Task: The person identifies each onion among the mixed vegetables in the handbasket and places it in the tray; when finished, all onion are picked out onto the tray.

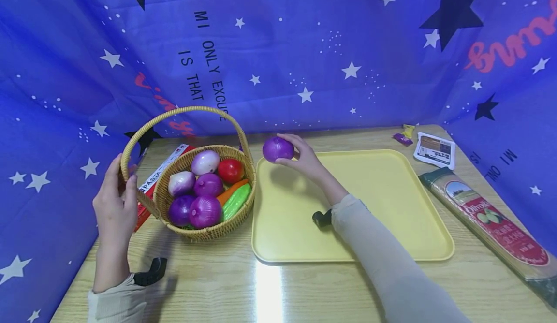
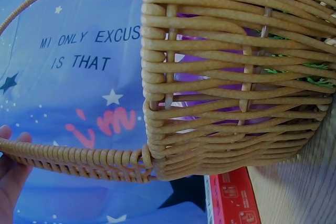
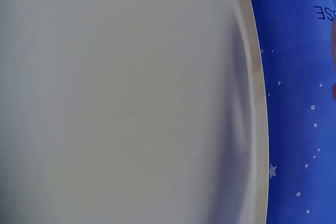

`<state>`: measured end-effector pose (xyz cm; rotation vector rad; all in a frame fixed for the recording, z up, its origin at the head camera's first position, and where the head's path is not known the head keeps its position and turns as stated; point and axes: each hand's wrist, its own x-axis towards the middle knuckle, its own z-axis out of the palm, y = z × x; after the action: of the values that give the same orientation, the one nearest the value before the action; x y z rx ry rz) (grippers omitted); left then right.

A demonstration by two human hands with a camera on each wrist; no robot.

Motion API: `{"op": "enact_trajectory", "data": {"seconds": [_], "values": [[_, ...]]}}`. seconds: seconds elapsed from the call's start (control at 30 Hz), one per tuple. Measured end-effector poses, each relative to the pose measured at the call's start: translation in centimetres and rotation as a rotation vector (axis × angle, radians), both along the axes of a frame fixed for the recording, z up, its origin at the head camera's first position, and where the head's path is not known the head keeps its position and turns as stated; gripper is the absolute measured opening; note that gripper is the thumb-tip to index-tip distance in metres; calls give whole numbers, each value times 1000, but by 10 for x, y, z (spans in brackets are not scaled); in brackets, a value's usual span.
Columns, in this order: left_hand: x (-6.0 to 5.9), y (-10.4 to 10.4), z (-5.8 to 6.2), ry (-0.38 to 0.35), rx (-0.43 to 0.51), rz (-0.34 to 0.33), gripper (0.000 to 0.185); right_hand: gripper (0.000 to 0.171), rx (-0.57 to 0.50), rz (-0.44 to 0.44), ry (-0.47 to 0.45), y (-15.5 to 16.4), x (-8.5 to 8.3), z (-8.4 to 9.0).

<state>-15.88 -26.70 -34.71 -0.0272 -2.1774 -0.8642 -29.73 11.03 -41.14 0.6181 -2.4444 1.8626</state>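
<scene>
blue backdrop (image 1: 304, 47); basket (image 2: 236, 77) cut off

Blue star backdrop (image 1: 278, 47), upper left of centre: "MI ONLY EXCUSE IS THAT"; lower right: "MI ONL". Red box (image 1: 152, 180) behind basket: "PASTA". Long packet (image 1: 491, 216), right edge: "Olivoilà".

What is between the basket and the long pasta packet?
In the head view, the yellow tray lies between the basket and the pasta packet, with the right hand holding a purple onion above its near corner.
</scene>
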Motion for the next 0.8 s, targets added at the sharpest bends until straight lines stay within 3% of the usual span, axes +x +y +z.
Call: {"op": "enact_trajectory", "data": {"seconds": [0.17, 0.4, 0.63, 0.8], "values": [[-1, -1, -1, 7, 8, -2, 47, 71, 47, 21, 8, 0, 9, 10], [0, -1, -1, 9, -6, -1, 46, 73, 58, 41, -26, 6, -7, -18], [0, -1, 0, 17, -12, 0, 46, 74, 113, 62, -43, 7, -13, -32], [0, -1, 0, 20, -12, -12, 46, 76, 119, 64, -147, 9, -10, -38]]}}
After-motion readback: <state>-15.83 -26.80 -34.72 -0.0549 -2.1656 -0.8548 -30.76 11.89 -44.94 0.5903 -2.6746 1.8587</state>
